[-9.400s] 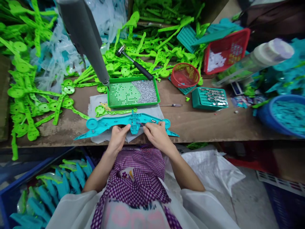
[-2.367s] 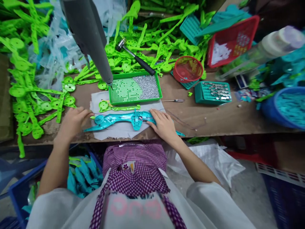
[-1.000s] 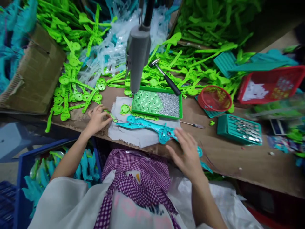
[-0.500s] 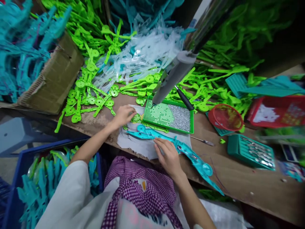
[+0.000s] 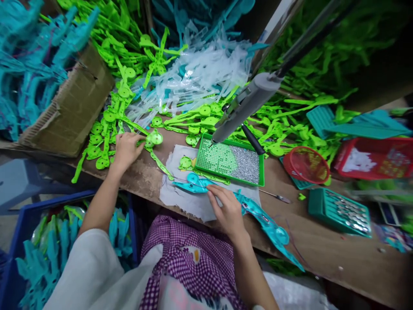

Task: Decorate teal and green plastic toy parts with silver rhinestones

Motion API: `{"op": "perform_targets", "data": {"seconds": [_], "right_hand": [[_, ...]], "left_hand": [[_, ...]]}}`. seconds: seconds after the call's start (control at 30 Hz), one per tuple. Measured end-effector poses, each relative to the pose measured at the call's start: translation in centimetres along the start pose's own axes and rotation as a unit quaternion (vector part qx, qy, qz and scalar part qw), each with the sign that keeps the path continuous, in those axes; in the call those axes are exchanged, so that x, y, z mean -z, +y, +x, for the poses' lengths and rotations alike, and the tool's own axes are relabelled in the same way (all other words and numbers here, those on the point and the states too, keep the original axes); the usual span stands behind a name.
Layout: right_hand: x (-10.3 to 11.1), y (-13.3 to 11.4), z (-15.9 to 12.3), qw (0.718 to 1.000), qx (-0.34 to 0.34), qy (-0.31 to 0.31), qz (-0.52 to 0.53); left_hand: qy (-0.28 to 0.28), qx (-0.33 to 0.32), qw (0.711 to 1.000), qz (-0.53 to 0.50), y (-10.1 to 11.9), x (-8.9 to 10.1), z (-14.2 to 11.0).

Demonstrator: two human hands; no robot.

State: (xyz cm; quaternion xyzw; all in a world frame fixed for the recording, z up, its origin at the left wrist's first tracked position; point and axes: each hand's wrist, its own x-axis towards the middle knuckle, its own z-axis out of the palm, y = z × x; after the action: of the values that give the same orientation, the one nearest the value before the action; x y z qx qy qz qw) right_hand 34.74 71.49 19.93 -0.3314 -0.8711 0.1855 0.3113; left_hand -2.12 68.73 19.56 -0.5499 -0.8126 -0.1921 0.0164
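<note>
Left hand closes its fingers and thumb on a green part at the left of a crowded workbench, the part's narrow arm slanting down toward a pale cloth. Right hand rests on a long blue part, fingers stretched over it and thumb slightly apart. The blue part lies aslant, one end on the cloth and the other reaching the bench's near edge, where a thin wire trails beside it. Beyond it, a green tray holds small metal pieces, the tip of a hanging gray driver over its left end and a black handle at its far right corner. A screwdriver lies just right of the tray, near a red basket and a teal box topped with shiny discs. Clear parts heap behind.
</note>
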Motion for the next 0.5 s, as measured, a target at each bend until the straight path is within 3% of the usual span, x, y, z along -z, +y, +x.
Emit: {"op": "perform_targets", "data": {"seconds": [0.13,0.2,0.23,0.3,0.37,0.43,0.5], "right_hand": [[0.6,-2.0,3.9,0.997,-0.021,0.054,0.048],[0.7,-3.7,6.5,0.991,-0.035,0.1,0.077],[0.7,-4.5,7.7,0.988,-0.043,0.12,0.09],[0.4,-5.8,9.5,0.982,-0.05,0.138,0.116],[0.0,-6.2,10.0,0.981,-0.039,0.121,0.145],[-0.3,-5.6,9.1,0.982,-0.034,0.088,0.162],[-0.4,-4.5,7.4,0.983,-0.052,0.062,0.162]], "left_hand": [[-0.185,-0.135,0.973,-0.021,-0.1,1.5,-0.2],[-0.223,-0.153,0.962,-0.033,0.5,1.5,1.4],[-0.204,-0.139,0.969,-0.034,1.0,1.2,2.5],[-0.103,-0.075,0.992,-0.015,1.9,0.1,4.9],[-0.034,-0.037,0.999,0.019,2.7,-1.4,6.8],[-0.028,-0.032,0.998,0.038,3.2,-2.6,7.6],[-0.057,-0.045,0.997,0.032,3.3,-3.3,7.2]]}}
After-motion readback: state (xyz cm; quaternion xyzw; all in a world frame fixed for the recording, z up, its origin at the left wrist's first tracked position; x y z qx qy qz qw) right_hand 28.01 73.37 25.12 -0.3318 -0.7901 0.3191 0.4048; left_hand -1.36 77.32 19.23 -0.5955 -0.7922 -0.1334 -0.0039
